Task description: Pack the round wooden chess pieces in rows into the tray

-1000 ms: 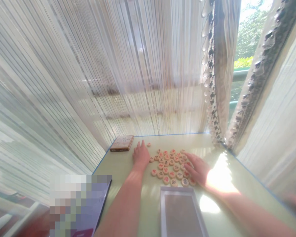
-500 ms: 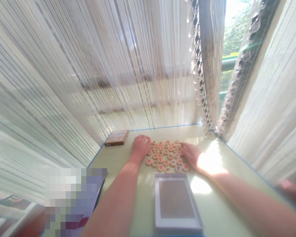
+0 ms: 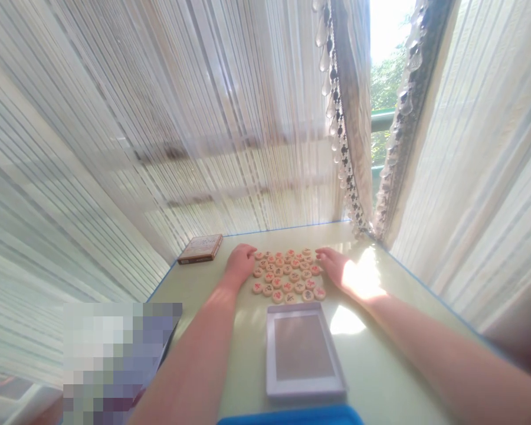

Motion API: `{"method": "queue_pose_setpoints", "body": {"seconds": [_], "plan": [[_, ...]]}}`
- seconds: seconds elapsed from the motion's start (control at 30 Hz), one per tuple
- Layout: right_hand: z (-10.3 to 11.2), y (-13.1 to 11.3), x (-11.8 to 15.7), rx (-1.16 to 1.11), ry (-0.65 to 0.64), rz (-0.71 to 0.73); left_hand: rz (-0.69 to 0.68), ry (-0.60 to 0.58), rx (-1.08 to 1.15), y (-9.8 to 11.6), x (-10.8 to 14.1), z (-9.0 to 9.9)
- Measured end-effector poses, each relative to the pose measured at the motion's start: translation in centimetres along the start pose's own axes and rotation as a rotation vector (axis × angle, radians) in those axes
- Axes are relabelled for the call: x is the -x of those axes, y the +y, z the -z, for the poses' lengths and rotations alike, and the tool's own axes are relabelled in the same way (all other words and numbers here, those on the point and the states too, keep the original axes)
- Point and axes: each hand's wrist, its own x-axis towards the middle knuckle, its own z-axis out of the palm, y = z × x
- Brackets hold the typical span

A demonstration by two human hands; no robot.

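Many round xiangqi pieces [image 3: 287, 269], pale wood with red or black characters, lie face up in a loose cluster on the table. My left hand [image 3: 240, 264] rests at the cluster's left edge, its fingers loosely bent beside the outermost pieces; whether they touch one is hard to tell. On the opposite side my right hand [image 3: 333, 264] lies with its fingers stretched toward the pieces, holding nothing. A shallow white box tray [image 3: 272, 354] with a grey-brown inside sits just nearer to me than the cluster.
A flat brown-edged box [image 3: 200, 248] lies at the table's far left. The blue rim [image 3: 292, 416] of something shows at the bottom edge. String curtains [image 3: 230, 118] hang behind the pale green table [image 3: 248, 366]. The lower left is blurred out.
My view has shifted, so everything sits further left and the blue rim has come in. My right hand's fingers are a little further from the pieces; my left fingers look more bent.
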Motion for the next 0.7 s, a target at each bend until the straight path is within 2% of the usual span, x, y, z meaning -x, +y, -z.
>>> {"method": "queue_pose_setpoints", "body": {"seconds": [0.2, 0.3, 0.5, 0.7], "plan": [[1.0, -0.9, 0.4, 0.154, -0.142, 0.082, 0.091, 0.023, -0.02, 0.3, 0.0, 0.4], [1.3, -1.0, 0.6, 0.189, -0.139, 0.11, 0.067, 0.0, -0.021, 0.3, 0.1, 0.4], [1.8, -1.0, 0.9, 0.211, -0.105, 0.106, -0.01, -0.051, -0.179, 0.5, 0.2, 0.3], [1.7, -0.2, 0.7, 0.217, -0.135, 0.253, -0.012, 0.107, -0.095, 0.9, 0.5, 0.6]]}}
